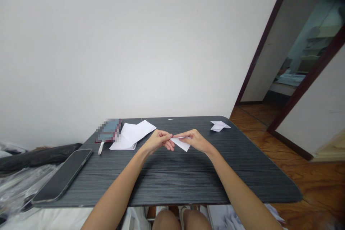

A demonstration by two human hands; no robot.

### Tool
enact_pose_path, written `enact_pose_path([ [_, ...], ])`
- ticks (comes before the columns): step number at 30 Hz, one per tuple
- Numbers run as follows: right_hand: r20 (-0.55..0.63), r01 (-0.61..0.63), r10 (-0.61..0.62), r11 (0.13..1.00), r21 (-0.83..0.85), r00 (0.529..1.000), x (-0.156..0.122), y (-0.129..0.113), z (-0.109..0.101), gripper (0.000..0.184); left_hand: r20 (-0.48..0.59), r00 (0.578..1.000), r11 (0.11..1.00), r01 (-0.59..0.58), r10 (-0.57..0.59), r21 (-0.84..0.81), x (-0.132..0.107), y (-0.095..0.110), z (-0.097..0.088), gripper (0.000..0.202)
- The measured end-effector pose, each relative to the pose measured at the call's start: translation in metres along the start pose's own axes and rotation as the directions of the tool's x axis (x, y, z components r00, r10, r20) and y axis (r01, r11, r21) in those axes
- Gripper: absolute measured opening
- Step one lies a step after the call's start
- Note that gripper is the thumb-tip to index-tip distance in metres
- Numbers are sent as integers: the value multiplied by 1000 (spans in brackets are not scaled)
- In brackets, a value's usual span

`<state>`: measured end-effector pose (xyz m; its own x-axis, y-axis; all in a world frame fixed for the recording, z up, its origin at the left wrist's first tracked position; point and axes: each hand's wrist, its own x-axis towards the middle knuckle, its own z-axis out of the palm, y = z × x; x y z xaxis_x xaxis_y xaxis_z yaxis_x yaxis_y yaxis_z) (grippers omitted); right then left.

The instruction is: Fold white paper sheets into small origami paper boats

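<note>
Apparently, the paper handling is partway along. Above the middle of the dark table (183,190), both hands share one small white paper piece (184,145). The left hand (161,141) pinches its left tip between thumb and fingers, with the other fingers spread loosely below. The right hand (196,140) grips the opposite end, its thumb and index finger lying along the top edge, while a pointed corner hangs down toward the table. The piece looks folded to a narrow shape, though its creases are too small to count.

Toward the table's far right corner lies a folded paper shape (219,125), angular and notched, touched by neither hand. It seems the most advanced of the papers, but whether it is complete I cannot tell. On the far left part of the table, several loose white sheets (132,136) overlap; they look mostly flat, so any folding there appears not yet done. In sum of stages, then, one shape is set aside, one is being worked, and the sheets remain unworked.

Left of those sheets, by the table's far left corner, is a partly blurred red-edged device (111,131), with a slim white item (100,148) just on its near side. A dark phone (64,176) rests along the table's left edge.
</note>
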<state>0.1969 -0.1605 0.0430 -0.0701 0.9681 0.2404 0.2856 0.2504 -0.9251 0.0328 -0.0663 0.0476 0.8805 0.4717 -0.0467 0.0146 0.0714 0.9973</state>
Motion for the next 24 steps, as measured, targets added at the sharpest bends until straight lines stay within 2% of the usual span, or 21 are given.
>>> enact_pose_path([
  [4,-16,-52,53,998,47,998,0,-1,1,26,8,1000,1000,-2,2,-1,-2,2,-1,29],
  [11,-40,-67,70,996,59,997,0,1,3,21,20,1000,998,-9,8,60,-4,6,0,31],
  [15,-34,-37,36,999,-7,999,0,4,3,21,45,998,994,-39,35,101,-3,4,2,30],
  [19,32,36,-33,995,-96,999,-1,1,-1,21,49,996,982,-84,77,170,-2,2,4,30],
  [21,49,56,-52,995,-81,997,-2,-1,-3,23,37,994,970,-111,105,215,-3,2,5,31],
  [24,-16,23,-23,1000,-21,1000,-2,-2,-2,34,6,987,936,-153,159,317,-4,2,7,31],
])
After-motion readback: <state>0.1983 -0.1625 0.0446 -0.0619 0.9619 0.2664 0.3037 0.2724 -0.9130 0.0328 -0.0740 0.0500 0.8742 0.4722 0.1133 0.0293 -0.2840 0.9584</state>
